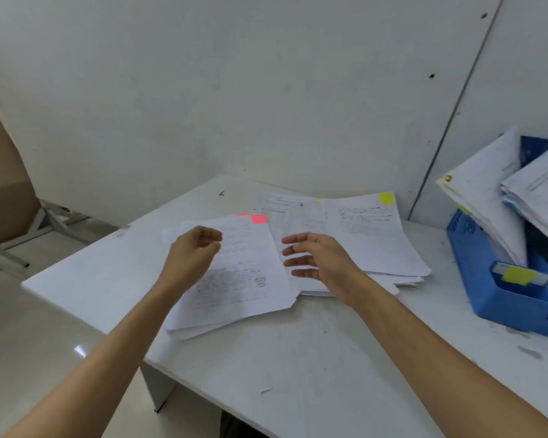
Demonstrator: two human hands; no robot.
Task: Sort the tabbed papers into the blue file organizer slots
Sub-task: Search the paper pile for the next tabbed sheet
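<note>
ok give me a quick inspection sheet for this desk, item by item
surface: white table, scuffed, with dark specks and a small paper scrap near the front edge.
job's things: pink-tabbed papers stacked at left; yellow-tabbed papers overlapping beside them at right; blue file organizer at the right edge, already holding leaning paper bundles, with a yellow label on its front.
clutter: nothing seen beyond the scrap.
hands: left hand above the pink-tabbed stack, fingers curled, holding nothing; right hand open, fingers spread over the seam between the stacks.
cables: nothing seen.
surroundings: marked white wall behind, metal frame legs and tiled floor at left.
</note>
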